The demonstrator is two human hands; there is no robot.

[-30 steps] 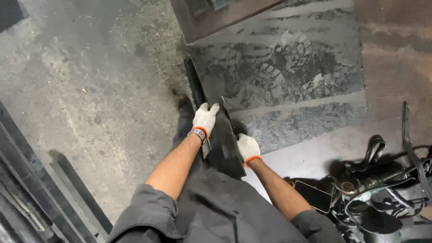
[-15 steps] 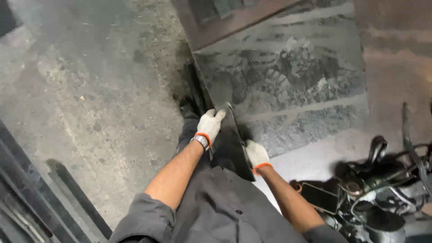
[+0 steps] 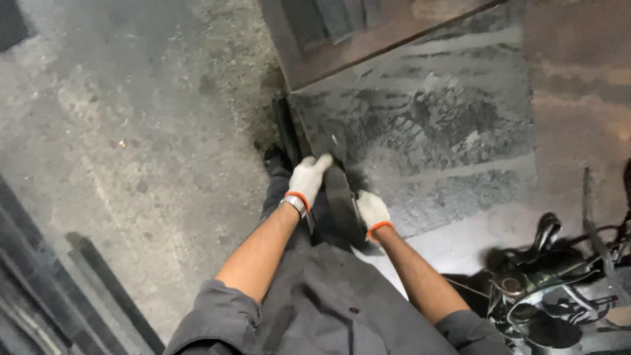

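grey concrete: a worn, stained floor [image 3: 144, 151] fills the scene left of the dark strip.
dark strip: a long, flat, dark piece [image 3: 342, 200] stands on edge in front of the person's body, running from the lap up toward the slab.
left hand: the left hand [image 3: 309, 181], in a white knit glove with an orange cuff and a wristwatch, lies on the upper part of the dark strip; its grip is wrapped over the strip's top edge, fingers pointing away from the body.
right hand: the right hand [image 3: 373, 210], gloved the same way, sits just right of the dark strip and lower down, its grip clenched against the strip's side.
slab: a grey, mottled sheet [image 3: 434, 138] lies flat just beyond and right of the dark strip, touching it at the near corner.
brown panel: a rust-brown board [image 3: 368, 39] lies beyond the slab, further from the dark strip.
metal parts: a tangle of black parts and cables [image 3: 559, 283] sits well right of the dark strip.
dark bars: long dark bars [image 3: 98, 296] lie well left of the dark strip.
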